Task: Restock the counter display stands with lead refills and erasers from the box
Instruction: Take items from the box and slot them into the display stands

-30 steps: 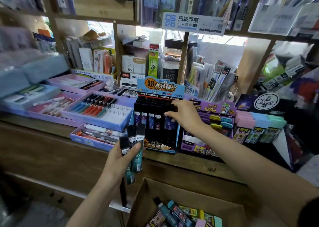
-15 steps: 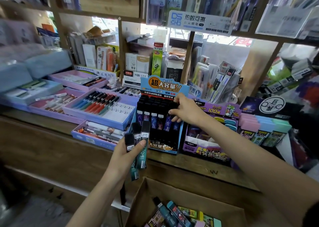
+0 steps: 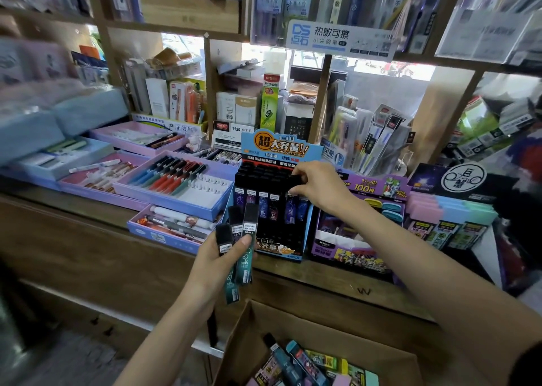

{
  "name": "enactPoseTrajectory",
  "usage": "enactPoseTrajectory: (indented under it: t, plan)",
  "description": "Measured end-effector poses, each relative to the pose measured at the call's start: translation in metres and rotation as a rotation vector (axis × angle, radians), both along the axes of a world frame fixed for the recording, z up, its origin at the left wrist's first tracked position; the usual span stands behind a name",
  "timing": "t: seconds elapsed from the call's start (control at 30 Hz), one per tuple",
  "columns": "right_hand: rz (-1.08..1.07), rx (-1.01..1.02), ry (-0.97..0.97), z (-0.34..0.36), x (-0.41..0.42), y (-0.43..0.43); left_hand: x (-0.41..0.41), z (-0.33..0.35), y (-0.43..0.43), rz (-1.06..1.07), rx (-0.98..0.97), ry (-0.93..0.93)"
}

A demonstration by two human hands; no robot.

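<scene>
**A:** Three lead refills stand in the left hand. The fingers and thumb are wrapped round them, caps up, long axes near vertical.

**B:** And the right hand?

**A:** Its fingertips pinch the black cap of one tube at the back right corner of the display stand. I can't tell whether that tube is fully seated.

**B:** Where does the stand lie from the left hand?

**A:** At about one o'clock, just beyond it. The held refills overlap its front face from here. The tubes in it stand upright, so the held ones already match that axis.

**B:** Which hand is nearer the slots?

**A:** The right, which is on top of them. The left waits at about seven o'clock from it, so I'd guess the right takes the next refill across.

**B:** And the stock?

**A:** The box sits open at six o'clock, below the counter, with more packets inside. The eraser stand is at three o'clock from the refill stand.
</scene>
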State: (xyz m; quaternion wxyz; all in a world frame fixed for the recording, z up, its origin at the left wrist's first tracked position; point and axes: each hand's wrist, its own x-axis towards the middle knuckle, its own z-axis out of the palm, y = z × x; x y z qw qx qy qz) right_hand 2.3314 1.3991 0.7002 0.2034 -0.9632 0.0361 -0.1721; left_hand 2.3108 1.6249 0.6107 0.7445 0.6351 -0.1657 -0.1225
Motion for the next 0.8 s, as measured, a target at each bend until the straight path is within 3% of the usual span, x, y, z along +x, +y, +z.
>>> enactPoseTrajectory:
  t: [0.27,0.5,0.6,0.63,0.7,0.77,0.8]
  plan:
    - [-0.085,0.046,0.050,-0.019,-0.001,0.004,-0.003,0.000,-0.002,-0.001,0.001,-0.016]
    - [-0.088,-0.484,0.060,-0.011,-0.004,0.017,-0.008,0.006,-0.006,-0.014,-0.027,-0.005]
    - [-0.099,-0.531,-0.016,-0.007,-0.016,0.016,-0.010,0.009,-0.007,-0.026,-0.030,-0.005]
    - [-0.088,-0.461,-0.065,-0.006,-0.020,0.016,-0.010,0.009,-0.008,-0.029,-0.032,-0.004]
    - [-0.028,-0.042,-0.110,-0.005,-0.033,0.019,-0.009,0.010,-0.009,-0.037,-0.040,0.005]
    - [0.068,0.470,0.004,-0.007,-0.049,0.027,-0.008,0.011,-0.015,-0.046,-0.052,0.009]
    - [0.114,0.619,0.089,-0.010,-0.055,0.030,-0.008,0.012,-0.018,-0.052,-0.059,0.005]
